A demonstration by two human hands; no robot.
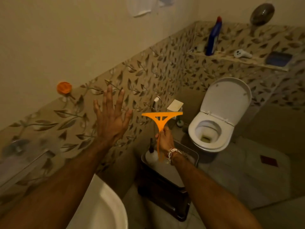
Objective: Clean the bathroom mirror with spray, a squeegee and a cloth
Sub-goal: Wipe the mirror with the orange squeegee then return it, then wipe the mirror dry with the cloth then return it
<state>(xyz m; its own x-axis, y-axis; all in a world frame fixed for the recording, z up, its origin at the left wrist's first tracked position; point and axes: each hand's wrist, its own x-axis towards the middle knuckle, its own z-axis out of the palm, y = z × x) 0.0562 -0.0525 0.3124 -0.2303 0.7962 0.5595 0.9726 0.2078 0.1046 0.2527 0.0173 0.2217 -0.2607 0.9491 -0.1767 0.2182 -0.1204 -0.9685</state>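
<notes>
The squeegee (161, 120) is bright orange plastic, a flat T with a straight blade bar on top, a braced triangular neck and a thin handle running down. It stands upright in the air over a grey tray (194, 156), its blade level. The right hand (165, 139) is closed around the handle, a beaded bracelet on the wrist. The left hand (111, 116) is empty, fingers spread wide and held up before the leaf-patterned wall tiles.

One squeegee, two hands, one white bottle (151, 154) in the tray, one blue bottle (213, 37) on the shelf (257, 62), one toilet (212, 128) with its lid up, one orange round thing (64, 87) on the wall.

The sink (105, 207) rim curves under the left forearm. Between the hands there is open air, and the floor to the right of the tray lies bare.
</notes>
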